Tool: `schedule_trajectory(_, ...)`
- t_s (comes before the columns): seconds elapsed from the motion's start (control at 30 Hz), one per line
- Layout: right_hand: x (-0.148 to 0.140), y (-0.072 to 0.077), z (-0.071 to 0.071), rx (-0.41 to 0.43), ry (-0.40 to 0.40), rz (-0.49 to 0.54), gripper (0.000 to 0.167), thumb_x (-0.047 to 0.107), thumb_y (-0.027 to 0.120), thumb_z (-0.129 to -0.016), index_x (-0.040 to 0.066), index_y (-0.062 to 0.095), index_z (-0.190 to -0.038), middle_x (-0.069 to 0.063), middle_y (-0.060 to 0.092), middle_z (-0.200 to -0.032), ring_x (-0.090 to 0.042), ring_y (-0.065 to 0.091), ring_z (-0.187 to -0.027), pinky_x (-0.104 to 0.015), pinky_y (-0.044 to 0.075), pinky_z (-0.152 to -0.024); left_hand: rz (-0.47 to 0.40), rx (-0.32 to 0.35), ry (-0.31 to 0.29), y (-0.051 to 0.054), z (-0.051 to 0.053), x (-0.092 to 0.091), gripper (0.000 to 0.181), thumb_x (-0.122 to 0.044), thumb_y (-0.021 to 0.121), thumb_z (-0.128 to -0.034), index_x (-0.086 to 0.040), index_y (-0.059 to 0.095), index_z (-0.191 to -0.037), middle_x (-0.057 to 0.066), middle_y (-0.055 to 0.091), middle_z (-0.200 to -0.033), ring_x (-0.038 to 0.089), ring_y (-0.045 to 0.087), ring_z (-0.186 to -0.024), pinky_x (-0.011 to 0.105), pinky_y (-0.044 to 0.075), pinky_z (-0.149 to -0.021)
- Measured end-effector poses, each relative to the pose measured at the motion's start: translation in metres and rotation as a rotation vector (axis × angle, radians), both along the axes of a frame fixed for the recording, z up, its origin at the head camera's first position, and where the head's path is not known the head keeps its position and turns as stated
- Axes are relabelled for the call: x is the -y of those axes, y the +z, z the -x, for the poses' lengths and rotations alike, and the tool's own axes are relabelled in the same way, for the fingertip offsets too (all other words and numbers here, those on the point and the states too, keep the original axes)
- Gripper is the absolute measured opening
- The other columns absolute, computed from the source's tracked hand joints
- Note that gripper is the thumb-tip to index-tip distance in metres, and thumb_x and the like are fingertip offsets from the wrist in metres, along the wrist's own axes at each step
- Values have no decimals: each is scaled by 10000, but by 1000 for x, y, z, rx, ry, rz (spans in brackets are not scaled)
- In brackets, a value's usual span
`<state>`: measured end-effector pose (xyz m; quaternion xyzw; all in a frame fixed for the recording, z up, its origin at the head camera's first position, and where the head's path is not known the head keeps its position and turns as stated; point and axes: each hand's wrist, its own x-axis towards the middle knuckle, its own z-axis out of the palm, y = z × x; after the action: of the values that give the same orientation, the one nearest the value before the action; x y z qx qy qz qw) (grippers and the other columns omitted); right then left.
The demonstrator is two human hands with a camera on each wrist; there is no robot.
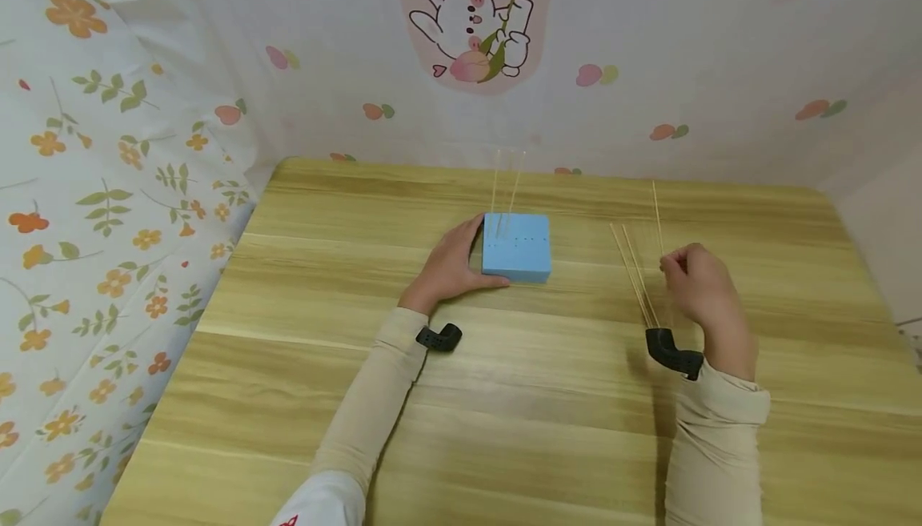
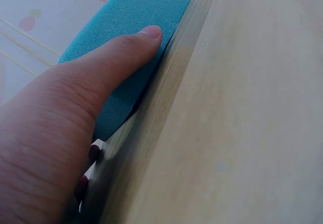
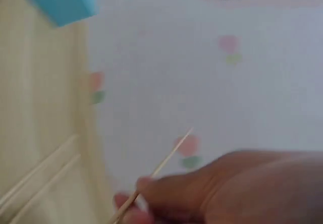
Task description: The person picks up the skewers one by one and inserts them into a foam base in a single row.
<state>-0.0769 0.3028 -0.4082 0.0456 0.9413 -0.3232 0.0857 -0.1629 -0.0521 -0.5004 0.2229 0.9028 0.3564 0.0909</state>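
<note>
A light blue foam block (image 1: pixel 529 254) with a line of small holes in its top lies on the table. Thin wooden skewers (image 1: pixel 515 190) stand upright in its left part. My left hand (image 1: pixel 450 266) grips the block from the left, and in the left wrist view the thumb (image 2: pixel 126 50) lies along its front face. To the right, my right hand (image 1: pixel 702 286) pinches one skewer (image 1: pixel 657 214) between thumb and fingertips, its pointed end up. Two more skewers (image 1: pixel 634 270) lie on the wood just left of that hand, their near ends hidden by the wrist camera.
The wood-grain table (image 1: pixel 533 438) reaches back to a white curtain (image 1: pixel 324 46) with a rabbit picture. A flowered cloth (image 1: pixel 108 270) hangs along the left side. Black wrist cameras (image 1: pixel 441 339) sit on both wrists, the right one close to the lying skewers.
</note>
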Motion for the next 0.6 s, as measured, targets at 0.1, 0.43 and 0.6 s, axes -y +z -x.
schedule_trajectory(0.1, 11, 10, 2, -141, -9, 67, 372, 226, 389, -1132, -119, 521, -1179, -171, 578, -903, -164, 501, -693, -266, 422, -567, 1, -8, -10, -1, 1, 1, 1259, -599, 864, -766, -108, 141, -1672, 108, 247, -1698, 301, 237, -1557, 481, 212, -1262)
schedule_trajectory(0.43, 93, 23, 43, -640, 22, 384, 262, 11, 572, -1050, -123, 550, -1274, -71, 622, -940, -21, 554, -712, -107, 469, -669, -3, -9, -22, -1, 1, 2, 1263, -589, 874, -759, -81, 157, -1666, 108, 262, -1693, 287, 247, -1555, 463, 201, -1267)
schedule_trajectory(0.6, 126, 25, 61, -722, 101, 410, 208, 24, 639, -1022, -96, 683, -1186, -168, 707, -927, 58, 607, -758, -118, 489, -715, -8, -16, -15, 1, 2, 2, 1264, -590, 873, -759, -65, 162, -1663, 117, 273, -1689, 295, 257, -1551, 463, 208, -1265)
